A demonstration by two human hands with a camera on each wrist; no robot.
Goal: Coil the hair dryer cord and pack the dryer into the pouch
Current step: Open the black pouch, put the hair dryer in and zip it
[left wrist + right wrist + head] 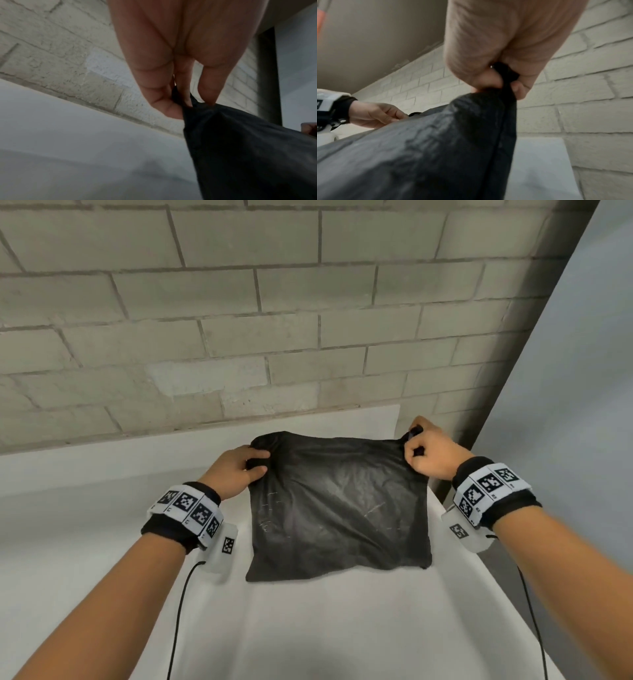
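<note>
The black pouch (337, 508) lies on the white table (102, 542), its far edge toward the brick wall (239, 320). The left hand (236, 470) pinches the far left corner between thumb and fingers; the right hand (428, 453) is curled tight round the far right corner, possibly on a drawstring end, though blur hides which. The hair dryer and its cord are not in view; the pouch looks padded, so they may already be inside. The step in hand seems to be closing or straightening the mouth. Next calls for an even outward pull from both corners.
</note>
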